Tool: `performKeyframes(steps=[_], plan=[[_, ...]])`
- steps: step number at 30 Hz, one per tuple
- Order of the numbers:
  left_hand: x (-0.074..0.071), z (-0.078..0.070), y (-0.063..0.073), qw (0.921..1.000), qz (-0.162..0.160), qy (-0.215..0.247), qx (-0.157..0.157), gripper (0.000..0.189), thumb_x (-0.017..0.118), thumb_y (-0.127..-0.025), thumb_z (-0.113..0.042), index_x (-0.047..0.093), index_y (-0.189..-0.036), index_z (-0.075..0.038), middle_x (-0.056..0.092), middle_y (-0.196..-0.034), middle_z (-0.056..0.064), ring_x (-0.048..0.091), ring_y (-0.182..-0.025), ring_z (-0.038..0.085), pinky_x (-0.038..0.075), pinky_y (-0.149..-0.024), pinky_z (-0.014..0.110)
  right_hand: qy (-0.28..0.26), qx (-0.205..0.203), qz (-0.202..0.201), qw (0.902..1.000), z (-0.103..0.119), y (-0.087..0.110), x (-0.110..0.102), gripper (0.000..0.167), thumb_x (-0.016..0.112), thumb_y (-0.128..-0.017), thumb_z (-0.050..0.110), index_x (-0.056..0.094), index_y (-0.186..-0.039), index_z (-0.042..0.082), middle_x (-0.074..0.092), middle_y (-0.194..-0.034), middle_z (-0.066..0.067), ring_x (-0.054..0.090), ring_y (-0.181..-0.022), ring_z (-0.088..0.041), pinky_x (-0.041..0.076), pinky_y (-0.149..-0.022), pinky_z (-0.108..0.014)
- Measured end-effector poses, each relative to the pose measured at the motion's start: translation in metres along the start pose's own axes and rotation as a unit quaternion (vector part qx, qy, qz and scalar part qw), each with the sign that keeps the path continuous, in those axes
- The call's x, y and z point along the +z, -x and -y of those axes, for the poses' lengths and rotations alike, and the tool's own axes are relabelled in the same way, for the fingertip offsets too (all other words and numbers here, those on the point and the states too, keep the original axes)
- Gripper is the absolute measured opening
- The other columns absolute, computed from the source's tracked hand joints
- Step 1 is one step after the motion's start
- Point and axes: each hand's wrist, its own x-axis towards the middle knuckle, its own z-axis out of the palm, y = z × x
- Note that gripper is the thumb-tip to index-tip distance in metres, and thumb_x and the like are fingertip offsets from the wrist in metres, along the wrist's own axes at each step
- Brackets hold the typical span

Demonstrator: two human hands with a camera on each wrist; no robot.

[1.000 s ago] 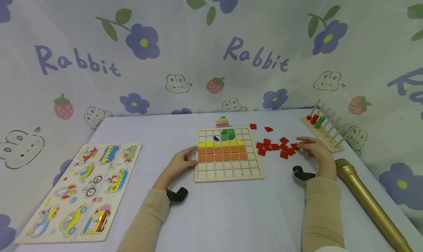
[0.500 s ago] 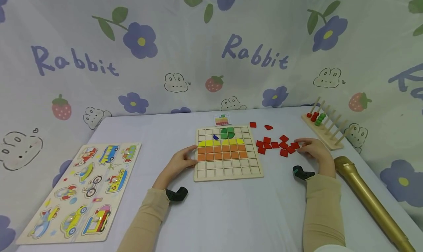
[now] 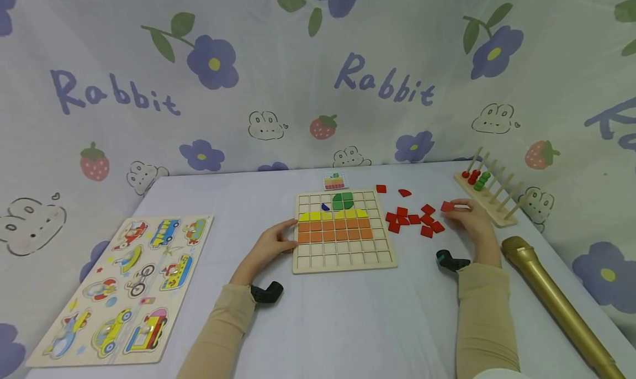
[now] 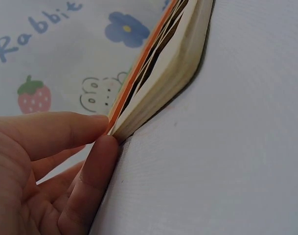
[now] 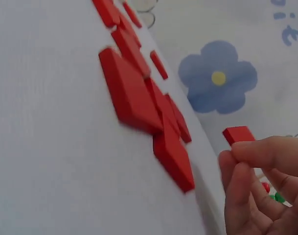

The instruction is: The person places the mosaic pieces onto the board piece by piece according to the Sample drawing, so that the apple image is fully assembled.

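My right hand (image 3: 469, 219) pinches a small red square tile (image 5: 239, 133) between thumb and fingers, raised just right of a cluster of red square tiles (image 3: 414, 219). In the right wrist view those loose tiles (image 5: 126, 93) lie close together, some overlapping. My left hand (image 3: 272, 243) rests at the left edge of a wooden grid board (image 3: 343, 261), its thumb and index fingertips against the side; the left wrist view shows them right at the rim. On the board sit two rows of orange tiles (image 3: 334, 230), a row of yellow pieces (image 3: 340, 215), green pieces (image 3: 343, 201) and a blue piece (image 3: 325, 207).
A small pattern card (image 3: 335, 182) lies behind the board, with a red square (image 3: 381, 189) and a red quarter piece (image 3: 404, 193) to its right. A vehicle puzzle (image 3: 164, 246) is at left. A peg rack (image 3: 489, 202) with beads and a gold microphone (image 3: 556, 307) are at right.
My right hand has taken a red tile from the right end of the cluster and raised it slightly. The left hand and the board have stayed in place.
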Motion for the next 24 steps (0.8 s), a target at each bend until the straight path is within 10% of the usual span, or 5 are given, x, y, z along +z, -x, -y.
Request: performKeyframes(steps=[3, 6, 10, 24], plan=[[0.0, 0.001, -0.001, 1.0, 0.001, 0.001, 0.003, 0.062, 0.07, -0.081, -0.014, 0.044, -0.138, -0.012, 0.056, -0.071, 0.006, 0.051, -0.063, 0.013, 0.043, -0.062, 0.026, -0.145, 0.0, 0.018, 0.9893, 0.009, 0.002, 0.005, 0.02, 0.061, -0.088, 0.013, 0.053, -0.106, 0.017, 0.06, -0.077, 0.013, 0.059, -0.071, -0.001, 0.047, -0.066, -0.014], [0.0, 0.001, -0.001, 1.0, -0.001, 0.001, 0.002, 0.062, 0.069, -0.081, -0.014, 0.045, -0.138, -0.013, 0.056, -0.07, 0.006, 0.052, -0.063, 0.013, 0.044, -0.062, 0.026, -0.291, 0.007, 0.065, 0.9544, 0.019, 0.005, 0.011, 0.013, 0.056, -0.09, 0.004, 0.059, -0.095, 0.016, 0.063, -0.077, 0.005, 0.063, -0.072, -0.008, 0.05, -0.067, -0.018], [0.0, 0.002, -0.001, 1.0, -0.004, 0.004, -0.007, 0.062, 0.07, -0.08, -0.014, 0.045, -0.138, -0.015, 0.057, -0.071, 0.006, 0.053, -0.063, 0.013, 0.045, -0.062, 0.025, -0.363, 0.021, 0.123, 0.9234, 0.034, 0.008, 0.027, 0.014, 0.052, -0.092, 0.003, 0.061, -0.093, 0.013, 0.062, -0.084, -0.001, 0.065, -0.076, -0.014, 0.052, -0.07, -0.022], [0.001, 0.002, 0.0, 0.9998, -0.011, 0.005, -0.015, 0.061, 0.07, -0.08, -0.015, 0.047, -0.136, -0.017, 0.057, -0.072, 0.007, 0.055, -0.063, 0.013, 0.044, -0.061, 0.025, -0.255, 0.007, 0.261, 0.931, 0.079, 0.032, 0.141, 0.018, 0.054, -0.091, 0.0, 0.066, -0.087, 0.014, 0.065, -0.081, -0.001, 0.063, -0.069, -0.011, 0.051, -0.067, -0.02]])
